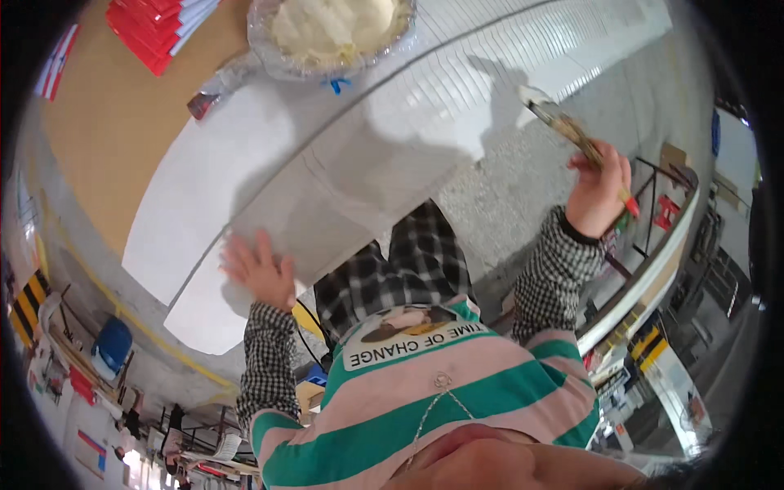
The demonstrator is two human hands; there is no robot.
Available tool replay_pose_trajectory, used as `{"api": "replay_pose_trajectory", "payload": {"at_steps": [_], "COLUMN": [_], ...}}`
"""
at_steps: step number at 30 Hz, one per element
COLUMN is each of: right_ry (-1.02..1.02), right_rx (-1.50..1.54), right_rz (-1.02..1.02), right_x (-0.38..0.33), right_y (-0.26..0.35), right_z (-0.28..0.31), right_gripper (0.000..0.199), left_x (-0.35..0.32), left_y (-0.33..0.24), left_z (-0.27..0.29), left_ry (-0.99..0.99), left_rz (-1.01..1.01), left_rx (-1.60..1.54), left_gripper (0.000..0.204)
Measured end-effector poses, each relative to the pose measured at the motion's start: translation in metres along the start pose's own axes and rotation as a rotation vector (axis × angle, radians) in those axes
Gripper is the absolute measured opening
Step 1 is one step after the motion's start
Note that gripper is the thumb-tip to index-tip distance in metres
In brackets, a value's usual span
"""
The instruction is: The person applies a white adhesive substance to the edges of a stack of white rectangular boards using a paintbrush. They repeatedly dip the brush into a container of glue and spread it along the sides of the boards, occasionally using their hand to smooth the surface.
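My left hand (260, 269) lies flat with fingers spread on a large white sheet (269, 188) that covers a board in front of me. My right hand (600, 194) is raised off to the right, closed around a paintbrush (563, 122) with a red handle end and smeared bristles pointing up and left, clear of the sheet. Beyond the sheet sits a round bowl wrapped in clear plastic (331, 33), filled with pale cream-coloured paste.
A brown tabletop (114, 122) lies at the left with red-and-white booklets (155, 24) stacked on it. Grey speckled floor (506, 188) shows under my checked trousers. Shelves and racks (653, 212) stand at the right; a blue chair (113, 343) is at lower left.
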State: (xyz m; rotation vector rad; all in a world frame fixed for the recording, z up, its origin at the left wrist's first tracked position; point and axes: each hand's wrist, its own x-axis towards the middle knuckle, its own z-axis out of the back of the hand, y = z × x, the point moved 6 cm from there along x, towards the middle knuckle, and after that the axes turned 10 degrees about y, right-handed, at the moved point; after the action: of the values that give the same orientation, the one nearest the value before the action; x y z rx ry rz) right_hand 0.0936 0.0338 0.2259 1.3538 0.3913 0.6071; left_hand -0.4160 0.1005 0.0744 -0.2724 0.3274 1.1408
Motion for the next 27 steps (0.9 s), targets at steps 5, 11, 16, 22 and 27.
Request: {"api": "replay_pose_trajectory", "payload": {"at_steps": [5,11,16,22,27], "right_ry": [0.059,0.202,0.447,0.613,0.613], "right_rx": [0.140,0.164,0.131,-0.243,-0.040], "right_rz": [-0.085,0.157,0.214,0.273,0.083], "right_x": [-0.009,0.022,0.057,0.084,0.093], "right_y": [0.003,0.059,0.075,0.003,0.018], "right_z": [-0.035,-0.089,-0.178,-0.258,-0.252], "right_gripper": [0.017,0.019,0.020,0.021,0.021], "left_x": [-0.037,-0.026,-0.012,-0.021,-0.035], "left_y": [0.099,0.084,0.060,0.067,0.073], "left_z": [0.006,0.065,0.088,0.076,0.060], "left_ry": [-0.236,-0.511,-0.593,-0.610,-0.627], "left_rz": [0.388,0.309,0.224,0.287,0.337], "left_rx": [0.040,-0.168,-0.336,-0.548,-0.543], "left_gripper": [0.052,0.039,0.032,0.029,0.028]}}
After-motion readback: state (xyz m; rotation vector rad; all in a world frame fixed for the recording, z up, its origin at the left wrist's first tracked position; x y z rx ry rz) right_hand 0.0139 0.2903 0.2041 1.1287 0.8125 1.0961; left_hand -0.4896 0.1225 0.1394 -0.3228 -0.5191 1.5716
